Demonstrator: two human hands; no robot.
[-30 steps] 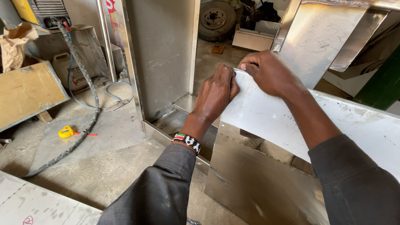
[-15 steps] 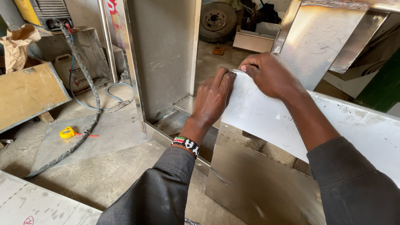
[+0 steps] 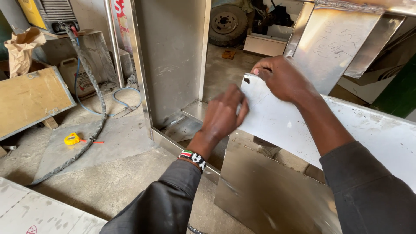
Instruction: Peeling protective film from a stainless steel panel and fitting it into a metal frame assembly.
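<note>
Stainless steel, pale and dull with a protective film, makes up the sheet metal panel (image 3: pixel 303 125) that both hands hold by its upper left corner, out in front of the person and above the concrete floor (image 3: pixel 112 173). The right hand (image 3: pixel 281 78) is closed over the top edge, its fingers (image 3: pixel 260 69) curled round the corner beside a small dark notch. The left hand (image 3: pixel 223 115) grips the panel's left edge just below, thumb on the near face and fingers folded behind, so the two hands lie close together without touching. A beaded bracelet (image 3: pixel 193 158) sits at the left wrist, above a dark sleeve.

Below the fingers stands an open steel cabinet frame (image 3: pixel 173 65); its floor tray holds nothing that can be made out beyond scuffed metal. Under the panel leans another flat steel sheet (image 3: pixel 268 195).

Well left of the fingers, a yellow tape measure (image 3: pixel 72 138) lies on the floor beside a thick grey cable (image 3: pixel 93 86). Further left are a wooden board (image 3: pixel 30 99), a crumpled paper bag (image 3: pixel 24 47) whose contents are hidden, and a plastic jerrycan (image 3: pixel 76 76). Beyond the fingers, a tyre (image 3: pixel 227 24) rests in the background.
</note>
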